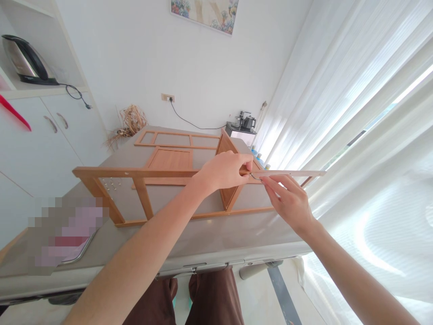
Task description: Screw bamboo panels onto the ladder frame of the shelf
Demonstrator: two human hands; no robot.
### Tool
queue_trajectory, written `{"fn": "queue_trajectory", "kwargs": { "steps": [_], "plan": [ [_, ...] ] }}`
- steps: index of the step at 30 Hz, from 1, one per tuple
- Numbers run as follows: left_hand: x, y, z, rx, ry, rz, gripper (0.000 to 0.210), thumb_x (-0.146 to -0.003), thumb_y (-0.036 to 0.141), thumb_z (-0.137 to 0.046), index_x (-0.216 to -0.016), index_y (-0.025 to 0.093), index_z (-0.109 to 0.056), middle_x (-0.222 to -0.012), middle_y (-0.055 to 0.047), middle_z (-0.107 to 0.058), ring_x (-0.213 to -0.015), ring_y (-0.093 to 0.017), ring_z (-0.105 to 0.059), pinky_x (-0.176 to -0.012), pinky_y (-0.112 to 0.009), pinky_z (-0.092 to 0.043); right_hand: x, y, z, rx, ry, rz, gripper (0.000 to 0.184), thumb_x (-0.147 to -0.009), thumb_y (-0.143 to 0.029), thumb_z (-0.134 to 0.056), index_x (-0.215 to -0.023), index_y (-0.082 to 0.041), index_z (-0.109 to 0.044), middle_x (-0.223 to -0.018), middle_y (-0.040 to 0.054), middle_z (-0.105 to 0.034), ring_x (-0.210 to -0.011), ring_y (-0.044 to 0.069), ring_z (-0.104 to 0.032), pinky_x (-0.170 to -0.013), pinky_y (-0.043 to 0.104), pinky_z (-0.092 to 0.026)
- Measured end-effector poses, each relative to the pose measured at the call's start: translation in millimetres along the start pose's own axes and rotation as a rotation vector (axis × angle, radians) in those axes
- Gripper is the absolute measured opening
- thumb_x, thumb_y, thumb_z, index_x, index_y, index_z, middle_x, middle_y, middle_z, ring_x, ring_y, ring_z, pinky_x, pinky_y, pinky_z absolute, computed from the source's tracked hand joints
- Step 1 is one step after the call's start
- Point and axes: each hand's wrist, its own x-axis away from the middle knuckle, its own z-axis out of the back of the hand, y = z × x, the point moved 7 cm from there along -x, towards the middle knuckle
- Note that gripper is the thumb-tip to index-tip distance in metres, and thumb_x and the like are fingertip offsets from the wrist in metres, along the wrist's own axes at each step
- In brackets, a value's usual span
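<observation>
A wooden frame (162, 173) stands on its side on the table, its long top rail running across the view. My left hand (225, 170) is closed over this rail near the middle, finger and thumb pressed to the wood. Just to its right, my right hand (291, 203) pinches a thin bent metal Allen key (255, 177), whose far end meets the rail beside my left fingertips. Whether it sits in a screw is hidden. A wooden panel (232, 189) is upright within the frame below my left hand.
Behind lie a flat wooden panel (171, 160) and another ladder-like frame (172, 139) on the table (203, 234). Small hardware (111, 184) is scattered at left. A dark kettle (249, 123) stands on a stand at the back; white curtains (372, 189) hang close on the right.
</observation>
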Motion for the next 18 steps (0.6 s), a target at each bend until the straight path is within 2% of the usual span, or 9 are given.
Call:
{"fn": "queue_trajectory", "kwargs": {
  "steps": [4, 12, 18],
  "plan": [
    [-0.4, 1.2, 0.8, -0.013, 0.02, -0.042, 0.01, -0.084, 0.031, -0.056, -0.092, 0.029, -0.063, -0.083, 0.001, -0.07, -0.067, -0.016, -0.057, -0.054, -0.029, -0.031, 0.6, 3.4, -1.4, -0.021, -0.019, -0.043, 0.031, -0.094, -0.012, -0.057, -0.118, -0.028, -0.067, -0.101, 0.0049, -0.07, -0.091, 0.018, -0.066, -0.072, 0.03, -0.055],
    [-0.1, 1.2, 0.4, -0.006, 0.02, -0.04, 0.011, -0.084, 0.031, -0.057, -0.092, 0.028, -0.063, -0.085, 0.0, -0.07, -0.069, -0.017, -0.058, -0.055, -0.029, -0.032, 6.8, 2.4, -5.9, -0.023, -0.022, -0.085, 0.029, -0.094, -0.012, -0.058, -0.116, -0.027, -0.069, -0.102, 0.0047, -0.071, -0.09, 0.017, -0.065, -0.071, 0.028, -0.056],
    [-0.8, -0.2, -0.5, 0.005, 0.019, -0.019, 0.014, -0.083, 0.033, -0.058, -0.094, 0.028, -0.063, -0.089, -0.001, -0.07, -0.068, -0.016, -0.059, -0.055, -0.028, -0.033, 10.3, 1.1, -11.5, -0.115, 0.004, -0.226, 0.025, -0.095, -0.018, -0.058, -0.115, -0.025, -0.072, -0.106, 0.005, -0.073, -0.093, 0.018, -0.068, -0.067, 0.028, -0.058]
  ]
}}
